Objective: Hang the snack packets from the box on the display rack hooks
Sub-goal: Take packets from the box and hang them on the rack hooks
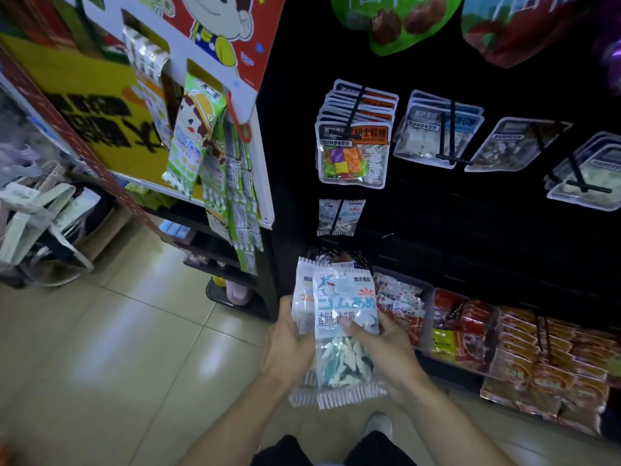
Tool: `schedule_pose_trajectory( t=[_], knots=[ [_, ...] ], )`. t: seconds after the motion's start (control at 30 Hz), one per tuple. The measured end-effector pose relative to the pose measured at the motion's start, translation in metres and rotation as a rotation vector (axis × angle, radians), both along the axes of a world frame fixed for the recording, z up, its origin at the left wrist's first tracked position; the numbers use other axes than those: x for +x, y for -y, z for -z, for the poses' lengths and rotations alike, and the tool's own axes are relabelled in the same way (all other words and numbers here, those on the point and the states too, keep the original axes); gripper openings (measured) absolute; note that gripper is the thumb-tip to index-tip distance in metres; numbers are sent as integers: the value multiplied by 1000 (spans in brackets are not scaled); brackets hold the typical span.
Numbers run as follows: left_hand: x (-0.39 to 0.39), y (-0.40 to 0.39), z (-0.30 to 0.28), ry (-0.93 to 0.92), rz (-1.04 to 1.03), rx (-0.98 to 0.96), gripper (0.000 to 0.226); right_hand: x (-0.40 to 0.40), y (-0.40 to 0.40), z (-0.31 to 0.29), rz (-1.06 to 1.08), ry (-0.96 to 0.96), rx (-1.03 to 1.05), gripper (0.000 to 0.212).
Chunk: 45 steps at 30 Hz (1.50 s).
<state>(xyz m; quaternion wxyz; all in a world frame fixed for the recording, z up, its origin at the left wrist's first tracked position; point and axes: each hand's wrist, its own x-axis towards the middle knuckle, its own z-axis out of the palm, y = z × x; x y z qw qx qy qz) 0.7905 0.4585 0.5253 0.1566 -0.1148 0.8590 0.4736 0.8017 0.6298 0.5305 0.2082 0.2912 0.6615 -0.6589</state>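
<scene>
— What have the hands got?

— Two shark packets (346,317), one overlapping the other, held upright in front of the black display rack (470,213). The left hand (285,344) wraps the left edge of the rear one; the right hand (383,344) clasps the front one, thumb pressed on its printed face.

— Can you read the front?

— A cartoon shark at the top, big pale-blue letters "ゴムあめ", a small mark at the upper right, and a row of characters in a box under it (partly behind the thumb, so I can't give them all). The clear lower half shows blue and white gummies.

— Any on the hooks already?

— One matching hung packet (341,217) on a hook just above the hands. Higher up hangs a stack of candy bags (353,153) with an orange label reading "瑞士软糖" and coloured cubes inside. To the right are greyish pouches (437,136) on more hooks; their print is too blurred to read.

— And below?

— Trays of red packets (470,327) low on the right.
</scene>
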Motion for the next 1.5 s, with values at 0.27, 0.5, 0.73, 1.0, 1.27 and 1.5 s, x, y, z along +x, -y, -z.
schedule_pose_trajectory(
  t=[0.27,0.5,0.73,1.0,1.27,1.5],
  knots=[
    [11,45,31,97,-202,-52,43,-34,-31,50,264,-39,166,112],
    [16,60,37,90,-226,39,57,-86,-38,77,-177,-64,495,51],
    [4,38,41,66,-359,146,31,-158,-25,136,-271,-134,363,77],
    [-9,28,37,83,-369,134,26,-188,-15,132,-220,-205,297,95],
    [-16,25,38,101,-380,89,23,-192,-17,141,-193,-257,322,67],
    [-17,24,46,98,-394,76,29,-230,-10,140,77,-295,291,57]
  ],
)
